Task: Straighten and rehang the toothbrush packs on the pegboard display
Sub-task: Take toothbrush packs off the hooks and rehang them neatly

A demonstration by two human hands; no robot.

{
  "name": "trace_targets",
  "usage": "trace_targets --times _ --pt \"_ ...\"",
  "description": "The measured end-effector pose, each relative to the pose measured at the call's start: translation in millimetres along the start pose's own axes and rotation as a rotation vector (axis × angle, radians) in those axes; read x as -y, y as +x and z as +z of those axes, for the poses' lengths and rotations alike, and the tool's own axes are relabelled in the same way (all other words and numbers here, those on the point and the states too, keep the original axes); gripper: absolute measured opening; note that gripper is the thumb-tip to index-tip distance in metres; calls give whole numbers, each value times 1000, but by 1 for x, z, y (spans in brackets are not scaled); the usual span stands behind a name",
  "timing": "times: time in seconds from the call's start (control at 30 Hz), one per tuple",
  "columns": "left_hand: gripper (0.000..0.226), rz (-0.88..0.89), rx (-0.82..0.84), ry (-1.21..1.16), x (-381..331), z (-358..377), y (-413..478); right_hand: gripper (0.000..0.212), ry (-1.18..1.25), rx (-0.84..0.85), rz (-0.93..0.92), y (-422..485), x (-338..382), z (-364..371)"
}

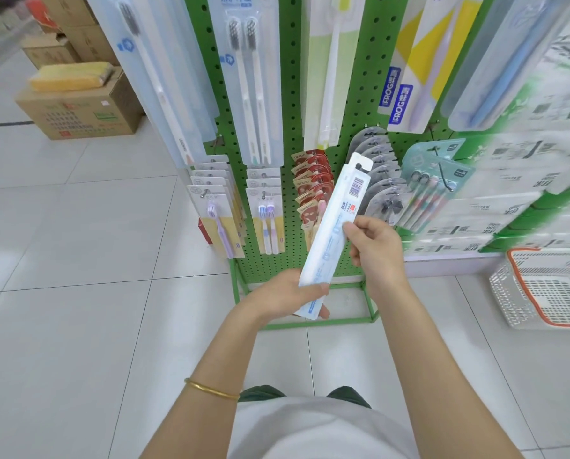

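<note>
Holds one toothbrush pack [333,233] in both hands, off the pegboard [293,94] and just in front of its lower rows, tilted with the hang hole [359,166] up and toward the board. Grips the bottom end with the left hand [286,293], thumb laid across the top and fingers curled underneath. Pinches the right edge near the middle with the right hand [373,246], thumb and fingers closed on the card.

Looks like a two-point hold chosen to keep a long, thin, bendy card flat and to steer the hole onto a hook. Judged as mid-rehang, with the pack not yet on any peg. Keeps the hole end free of both hands, presumably for that reason.

Turns the barcode side to the camera, so hides the brush and the front print. Covers most of the left fingers beneath the card. Cannot tell which hook is meant: none shows plainly bare between the red packs [310,180] and the grey packs [373,160] behind the raised end. Cuts off the long packs [247,77] at the upper edge. Blurs the shelf [525,160] on the right past reading.
</note>
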State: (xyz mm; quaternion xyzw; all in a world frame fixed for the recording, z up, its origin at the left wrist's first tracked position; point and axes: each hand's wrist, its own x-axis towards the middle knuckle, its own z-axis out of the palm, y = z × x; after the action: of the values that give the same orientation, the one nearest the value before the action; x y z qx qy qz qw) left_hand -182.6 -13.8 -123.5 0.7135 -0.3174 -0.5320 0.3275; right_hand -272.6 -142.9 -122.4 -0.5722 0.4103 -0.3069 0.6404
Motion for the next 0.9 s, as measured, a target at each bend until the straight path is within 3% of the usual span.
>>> trace_targets --times 0.2,0.37,0.5,0.73,0.83,0.9 --pt "39 64 -242 -155 -11 -14 8 7 -31 197 -71 -8 7 1" --pt "23 277 -474 -358 -41 -35 5 18 -61 349 -88 -14 9 4" --pt "7 410 -625 -425 -52 -49 1 13 -79 414 -105 -17 11 5" --pt "15 472 -546 -595 -53 -61 -16 11 -115 507 -116 -20 19 16" --pt "17 514 -490 -656 -59 -73 -30 9 -47 624 -63 -16 27 27" --pt "18 567 -445 -675 -65 -83 -41 31 0 725 -46 -15 35 39"
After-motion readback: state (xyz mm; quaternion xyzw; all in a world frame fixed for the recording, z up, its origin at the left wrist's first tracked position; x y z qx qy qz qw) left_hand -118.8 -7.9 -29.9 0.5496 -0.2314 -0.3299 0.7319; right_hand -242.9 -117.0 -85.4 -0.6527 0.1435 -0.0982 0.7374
